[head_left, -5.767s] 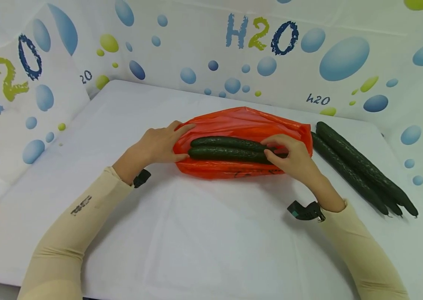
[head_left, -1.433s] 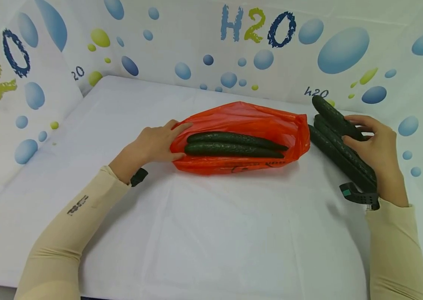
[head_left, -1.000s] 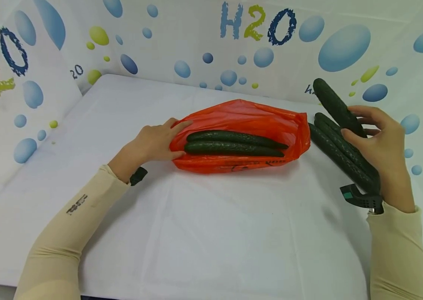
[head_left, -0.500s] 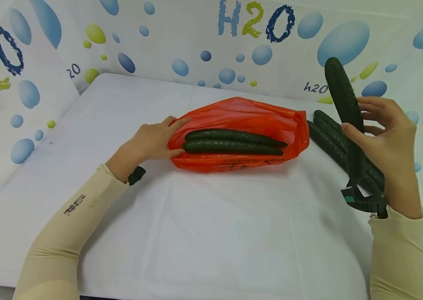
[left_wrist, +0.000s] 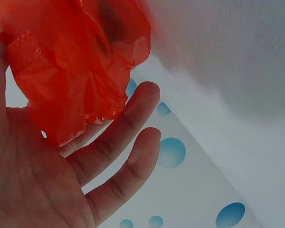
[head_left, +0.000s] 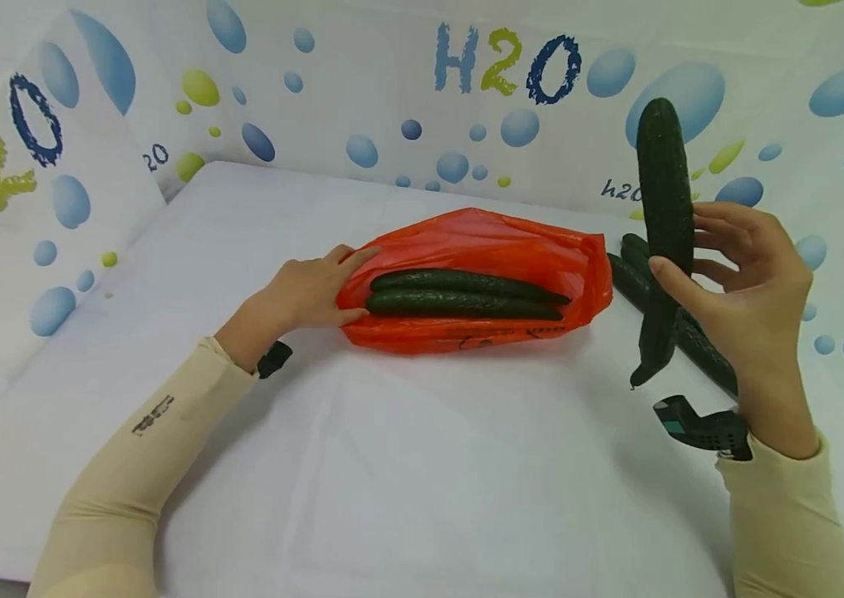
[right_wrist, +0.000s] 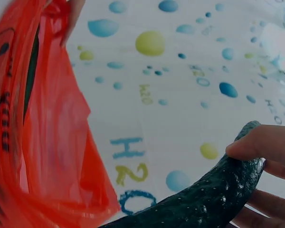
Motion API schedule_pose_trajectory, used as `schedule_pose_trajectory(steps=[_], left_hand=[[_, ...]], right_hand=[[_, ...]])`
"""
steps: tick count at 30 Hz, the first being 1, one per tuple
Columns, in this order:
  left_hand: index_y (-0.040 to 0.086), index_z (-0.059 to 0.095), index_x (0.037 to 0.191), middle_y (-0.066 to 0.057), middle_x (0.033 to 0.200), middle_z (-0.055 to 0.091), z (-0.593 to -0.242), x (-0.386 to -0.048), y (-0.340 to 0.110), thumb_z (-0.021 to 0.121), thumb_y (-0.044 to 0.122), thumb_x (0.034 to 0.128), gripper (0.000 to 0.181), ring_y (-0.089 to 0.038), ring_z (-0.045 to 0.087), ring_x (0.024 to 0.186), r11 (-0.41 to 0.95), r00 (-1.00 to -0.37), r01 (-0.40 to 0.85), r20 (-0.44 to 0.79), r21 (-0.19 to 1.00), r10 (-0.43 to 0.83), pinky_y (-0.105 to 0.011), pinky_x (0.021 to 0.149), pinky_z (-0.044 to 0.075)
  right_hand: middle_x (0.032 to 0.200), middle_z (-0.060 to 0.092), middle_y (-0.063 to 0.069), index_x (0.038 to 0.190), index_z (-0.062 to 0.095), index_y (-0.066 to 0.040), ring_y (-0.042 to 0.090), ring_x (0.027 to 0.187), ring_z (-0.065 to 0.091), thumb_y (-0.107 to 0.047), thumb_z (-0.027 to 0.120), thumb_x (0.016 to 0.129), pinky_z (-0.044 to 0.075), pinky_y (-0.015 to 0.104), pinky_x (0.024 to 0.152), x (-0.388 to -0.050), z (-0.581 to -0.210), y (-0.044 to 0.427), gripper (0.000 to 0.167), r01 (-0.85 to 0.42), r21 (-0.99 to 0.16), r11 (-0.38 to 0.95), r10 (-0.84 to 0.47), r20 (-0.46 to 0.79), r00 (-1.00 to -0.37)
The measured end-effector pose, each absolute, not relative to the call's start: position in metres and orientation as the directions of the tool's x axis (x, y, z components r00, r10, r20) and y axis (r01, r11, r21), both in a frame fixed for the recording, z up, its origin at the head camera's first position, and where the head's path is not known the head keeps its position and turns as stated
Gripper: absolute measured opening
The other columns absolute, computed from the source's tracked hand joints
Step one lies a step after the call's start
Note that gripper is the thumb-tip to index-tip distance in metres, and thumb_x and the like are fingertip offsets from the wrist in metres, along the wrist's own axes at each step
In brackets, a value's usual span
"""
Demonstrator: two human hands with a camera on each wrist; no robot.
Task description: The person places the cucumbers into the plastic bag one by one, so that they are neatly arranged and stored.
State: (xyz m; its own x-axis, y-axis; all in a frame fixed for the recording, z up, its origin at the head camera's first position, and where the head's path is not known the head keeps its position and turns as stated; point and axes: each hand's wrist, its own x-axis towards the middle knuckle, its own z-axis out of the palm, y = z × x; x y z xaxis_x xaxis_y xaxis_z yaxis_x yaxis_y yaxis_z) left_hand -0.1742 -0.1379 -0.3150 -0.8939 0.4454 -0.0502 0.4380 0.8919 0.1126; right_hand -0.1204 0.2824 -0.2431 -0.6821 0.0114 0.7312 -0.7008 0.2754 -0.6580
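A red plastic bag (head_left: 467,232) lies on its side with its mouth open toward me; two dark green cucumbers (head_left: 467,304) lie side by side in it. My left hand (head_left: 302,291) holds the bag's left end between thumb and fingers; in the left wrist view the other fingers extend loosely beside the bag. My right hand (head_left: 754,291) pinches a third cucumber (head_left: 664,174), raised nearly upright above the table, thumb on one side and fingers on the other. Two more cucumbers (head_left: 699,342) lie behind the right hand, partly hidden by it and the held one.
The white-covered table (head_left: 422,482) runs up to a white backdrop (head_left: 362,75) printed with blue and green drops and H2O lettering. The loose cucumbers lie diagonally just right of the bag. A black wrist strap (head_left: 706,428) sits below the right hand.
My right hand has left the bag, taken a cucumber from the pile at the right, lifted it and turned it upright, lately shifting slightly left. The left hand stays on the bag.
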Motion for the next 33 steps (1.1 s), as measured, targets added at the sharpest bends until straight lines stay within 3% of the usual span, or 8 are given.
schedule_pose_trajectory(steps=[4, 8, 16, 33], left_hand=[[0.014, 0.022, 0.155, -0.020, 0.142, 0.041, -0.316, -0.174, -0.138, 0.067, 0.041, 0.0883, 0.085, -0.029, 0.064, 0.079, 0.891, -0.893, 0.438, -0.054, 0.119, 0.446, -0.044, 0.067, 0.057], [0.013, 0.021, 0.155, -0.020, 0.141, 0.041, -0.320, -0.174, -0.139, 0.066, 0.041, 0.0890, 0.085, -0.026, 0.063, 0.073, 0.885, -0.888, 0.448, -0.057, 0.127, 0.457, -0.040, 0.063, 0.056], [0.013, 0.025, 0.154, -0.019, 0.140, 0.043, -0.318, -0.173, -0.139, 0.068, 0.041, 0.0879, 0.084, -0.026, 0.063, 0.073, 0.884, -0.888, 0.454, -0.025, 0.113, 0.459, -0.040, 0.062, 0.055], [0.014, 0.025, 0.154, -0.017, 0.140, 0.043, -0.315, -0.172, -0.138, 0.068, 0.042, 0.0872, 0.085, -0.025, 0.063, 0.073, 0.886, -0.891, 0.447, -0.026, 0.119, 0.453, -0.038, 0.063, 0.055]], right_hand=[[0.112, 0.069, 0.010, 0.120, 0.059, 0.012, 0.019, 0.093, 0.067, 0.017, 0.073, 0.070, 0.054, 0.017, 0.080, -0.117, -0.243, 0.271, 0.052, -0.743, -0.646, 0.173, -0.032, 0.750, -0.660], [0.111, 0.069, 0.011, 0.119, 0.058, 0.014, 0.019, 0.093, 0.067, 0.016, 0.074, 0.069, 0.054, 0.018, 0.081, -0.112, -0.240, 0.263, 0.052, -0.765, -0.636, 0.101, -0.062, 0.763, -0.643], [0.105, 0.069, 0.021, 0.115, 0.057, 0.016, 0.027, 0.093, 0.069, 0.020, 0.075, 0.065, 0.057, 0.025, 0.079, -0.108, -0.235, 0.246, 0.053, -0.782, -0.613, -0.114, 0.033, 0.784, -0.620], [0.104, 0.065, 0.028, 0.109, 0.057, 0.015, 0.035, 0.092, 0.068, 0.021, 0.075, 0.063, 0.058, 0.036, 0.081, -0.113, -0.229, 0.214, 0.050, -0.792, -0.558, -0.248, 0.157, 0.783, -0.602]])
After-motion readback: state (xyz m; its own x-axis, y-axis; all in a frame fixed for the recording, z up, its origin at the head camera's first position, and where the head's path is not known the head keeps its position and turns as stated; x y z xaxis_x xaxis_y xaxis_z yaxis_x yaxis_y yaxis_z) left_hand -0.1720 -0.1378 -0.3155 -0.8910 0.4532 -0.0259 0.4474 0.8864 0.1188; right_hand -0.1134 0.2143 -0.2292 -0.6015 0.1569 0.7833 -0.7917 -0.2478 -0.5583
